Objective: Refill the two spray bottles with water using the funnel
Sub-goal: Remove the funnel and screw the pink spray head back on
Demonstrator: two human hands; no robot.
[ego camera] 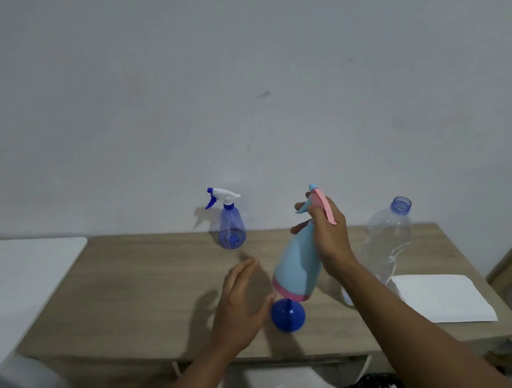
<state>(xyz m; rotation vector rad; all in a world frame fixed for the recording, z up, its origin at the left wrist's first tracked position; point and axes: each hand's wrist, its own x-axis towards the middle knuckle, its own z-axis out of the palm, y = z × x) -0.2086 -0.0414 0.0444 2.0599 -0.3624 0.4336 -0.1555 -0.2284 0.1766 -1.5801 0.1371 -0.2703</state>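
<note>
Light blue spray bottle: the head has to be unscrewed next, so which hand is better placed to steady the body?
Probably the left hand: it is open and empty, right beside the light blue spray bottle near its pink base. The right hand already grips the neck and trigger head, suited to twisting.

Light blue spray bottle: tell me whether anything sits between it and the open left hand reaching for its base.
Nothing visible does. The left hand is open beside the base of the light blue spray bottle, which the right hand holds tilted by its neck. The blue funnel lies on the table just below the base, beside that path.
</note>
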